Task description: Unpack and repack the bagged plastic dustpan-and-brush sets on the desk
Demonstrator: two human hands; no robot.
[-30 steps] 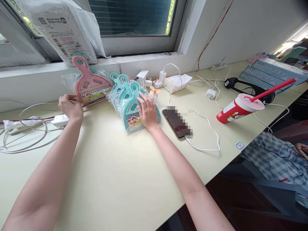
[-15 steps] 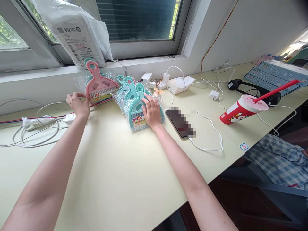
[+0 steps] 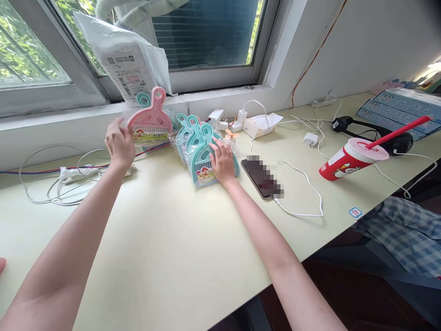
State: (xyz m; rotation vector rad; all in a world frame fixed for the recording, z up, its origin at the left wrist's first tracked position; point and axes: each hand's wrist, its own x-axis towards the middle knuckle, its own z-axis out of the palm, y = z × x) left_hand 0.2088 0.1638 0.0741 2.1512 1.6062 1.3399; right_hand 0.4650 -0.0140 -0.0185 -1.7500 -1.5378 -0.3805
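My left hand (image 3: 120, 145) pinches the lower left edge of a pink dustpan (image 3: 155, 112) in a clear plastic bag, with brush bristles and a picture label along its bottom. Behind it the ring handle of a teal dustpan (image 3: 143, 99) shows; most of that one is hidden. To the right, several bagged teal dustpans (image 3: 195, 156) with brushes lean in an overlapping row. Over the front one's right side lies my right hand (image 3: 223, 161), its fingers stretched out.
A wrapped white parcel (image 3: 129, 73) stands on the windowsill. Cables (image 3: 65, 188) lie at left. A phone (image 3: 260, 177) on a charging cord, a red cup (image 3: 351, 158) with a straw, and a black strap-like device (image 3: 374, 133) are at right. A person's checked clothing (image 3: 406, 234) shows beyond the table edge.
My left hand has raised the pink dustpan and shifted it right of the teal one behind it. My right hand stays on the teal dustpans. The view has shifted slightly.
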